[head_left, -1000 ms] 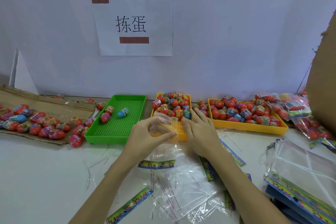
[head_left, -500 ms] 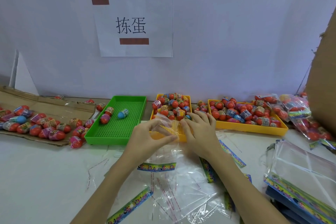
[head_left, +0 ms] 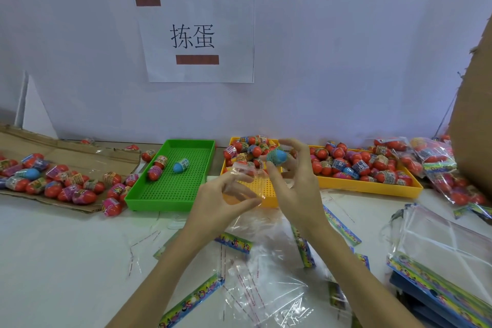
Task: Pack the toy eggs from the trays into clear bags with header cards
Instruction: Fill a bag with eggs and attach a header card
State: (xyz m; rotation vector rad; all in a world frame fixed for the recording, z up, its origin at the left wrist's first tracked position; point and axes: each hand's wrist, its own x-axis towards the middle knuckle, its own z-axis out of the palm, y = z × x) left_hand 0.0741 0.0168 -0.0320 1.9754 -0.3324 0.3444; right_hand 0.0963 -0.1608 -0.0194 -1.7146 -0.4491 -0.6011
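**Blue egg held at bag mouth**

Right hand [head_left: 295, 184] is pinching a blue egg [head_left: 277, 156] between curled fingertips, holding it raised over the middle yellow tray [head_left: 262, 192]. Left hand [head_left: 223, 200] is gripping the mouth of a clear bag [head_left: 246, 170], thumb below and fingers above, just left of the egg; egg and bag are sitting close together, contact not discernible. The bag's header card [head_left: 234, 243] is hanging below the left wrist.

Eggs are piling at the far end of the middle tray. The green tray [head_left: 170, 194] to the left is carrying three eggs. A second yellow tray [head_left: 372, 186] to the right is lying full. More eggs are resting on flattened cardboard [head_left: 66, 152] at far left. Loose bags [head_left: 266, 287] are lying on the desk [head_left: 53, 261] near the forearms, a bag stack [head_left: 447, 253] at right, and filled bags [head_left: 439, 162] beyond it.
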